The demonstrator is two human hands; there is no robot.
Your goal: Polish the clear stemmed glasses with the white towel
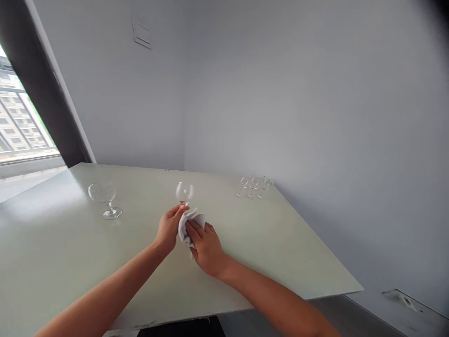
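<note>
Over the table's middle, my left hand [169,229] is closed around the stem area of a small clear wine glass [184,191], whose bowl points away from me. My right hand [207,249] presses a crumpled white cloth [183,230] at the near end of this glass, fingers bent over the fabric. Cloth and fingers hide the glass's foot and most of its stem. To the left stands a larger, wide-bowled stemmed glass [110,206], upright and apart from both hands.
Several clear stemmed glasses [253,185] stand grouped at the far right edge of the pale glossy table [273,238]. Grey walls [298,93] rise behind and to the right. A window [21,117] with a railing is at the left, and a switch plate [142,34] sits on the wall.
</note>
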